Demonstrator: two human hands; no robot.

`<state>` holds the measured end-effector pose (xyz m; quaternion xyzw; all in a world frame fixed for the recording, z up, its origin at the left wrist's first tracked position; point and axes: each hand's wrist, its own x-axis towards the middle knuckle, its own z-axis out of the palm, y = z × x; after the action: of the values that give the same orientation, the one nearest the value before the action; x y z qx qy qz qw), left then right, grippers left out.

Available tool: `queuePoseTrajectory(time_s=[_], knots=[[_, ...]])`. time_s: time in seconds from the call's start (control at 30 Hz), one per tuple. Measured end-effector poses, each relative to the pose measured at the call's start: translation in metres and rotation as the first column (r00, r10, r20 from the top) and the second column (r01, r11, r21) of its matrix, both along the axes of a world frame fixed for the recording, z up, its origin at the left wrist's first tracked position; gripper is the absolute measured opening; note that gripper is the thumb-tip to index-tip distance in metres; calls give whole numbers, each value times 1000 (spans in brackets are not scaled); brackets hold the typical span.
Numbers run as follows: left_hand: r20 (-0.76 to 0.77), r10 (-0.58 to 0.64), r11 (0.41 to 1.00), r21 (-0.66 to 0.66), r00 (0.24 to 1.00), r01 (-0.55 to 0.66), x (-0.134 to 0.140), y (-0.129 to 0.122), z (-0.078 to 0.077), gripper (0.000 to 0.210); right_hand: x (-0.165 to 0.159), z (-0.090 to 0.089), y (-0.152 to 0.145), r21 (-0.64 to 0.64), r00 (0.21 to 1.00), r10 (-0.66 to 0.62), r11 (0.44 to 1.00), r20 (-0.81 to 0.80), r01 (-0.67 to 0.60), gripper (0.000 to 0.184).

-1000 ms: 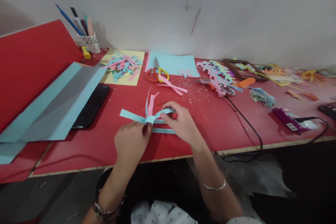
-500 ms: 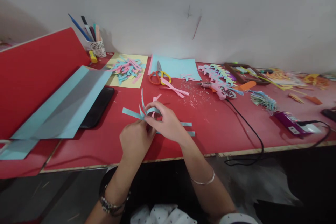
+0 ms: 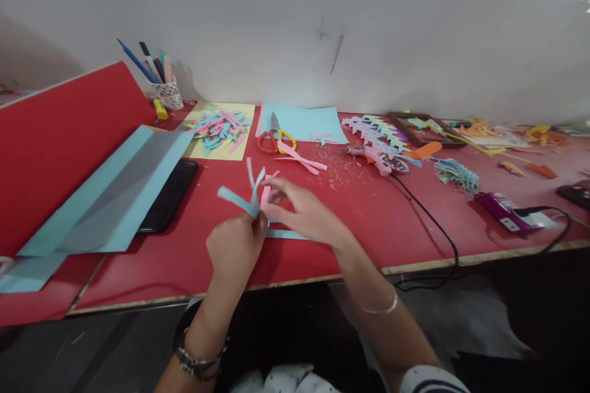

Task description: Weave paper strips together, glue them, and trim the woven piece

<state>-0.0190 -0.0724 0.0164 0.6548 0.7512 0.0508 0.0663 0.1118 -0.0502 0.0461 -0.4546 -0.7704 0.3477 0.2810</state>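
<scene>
My left hand is closed round the base of several light blue paper strips, which fan upward and to the left from its thumb. Close to its right side is my right hand, with thumb and fingers curved and apart. A pink paper strip shows at the right fingertips; whether they touch it I cannot tell. Under the right hand, another light blue strip lies on the red table. Beyond the hands lie crossed pink strips and scissors with red and yellow handles.
Cut paper pieces are heaped on a yellow sheet. At left are folded blue paper, a black phone and a pen cup. To the right are a pink glue gun, its cord and a purple power box.
The right hand has drawn slightly right and spread its fingers from the strips. The curled blue strip has straightened upward. The whole view has shifted slightly.
</scene>
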Motion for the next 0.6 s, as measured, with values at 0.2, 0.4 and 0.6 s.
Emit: queuePoseTrajectory(time_s=[0.2,0.4,0.6], knots=[[-3,14,1000,10,1000,-14,0,-2,2,46,64,1,54,298,853,-335,928,399,225,25],[-12,3,1000,27,1000,-2,1,-3,-1,49,89,-29,86,326,724,-481,875,494,359,11],[-9,10,999,38,1000,-9,1,-4,3,49,90,-37,84,358,759,-517,848,395,391,4]])
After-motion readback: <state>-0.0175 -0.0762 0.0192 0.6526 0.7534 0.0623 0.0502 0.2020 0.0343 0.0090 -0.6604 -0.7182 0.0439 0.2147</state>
